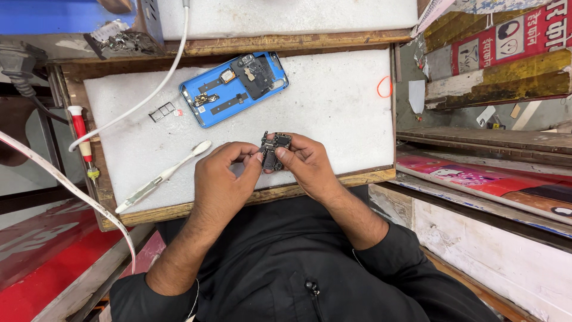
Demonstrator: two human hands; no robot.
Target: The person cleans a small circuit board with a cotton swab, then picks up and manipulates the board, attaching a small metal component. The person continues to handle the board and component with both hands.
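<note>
Both hands are up close together over the front edge of the desk (357, 107), pinching a small dark circuit board (273, 149) between them. The left hand (223, 179) has thumb and forefinger clamped on the board's left side, and the right hand (304, 164) grips the right side, thumb on top. So the board is held just above the white foam pad, near the desk's wooden front lip, not resting on it as far as I can tell.

Further back on the pad lies an opened blue phone shell (233, 88), tilted, insides facing up with a black part and a few small bits showing. Just left of it sit two little SIM trays (162, 111). A white toothbrush (164, 176) lies diagonally on the pad to the left of the left hand, bristle end toward the phone. A white cable (161, 80) runs across the pad's left corner from the top. On the desk's left edge there's a red-handled screwdriver (81, 140). An orange rubber band (384, 86) sits at the pad's right edge.
</note>
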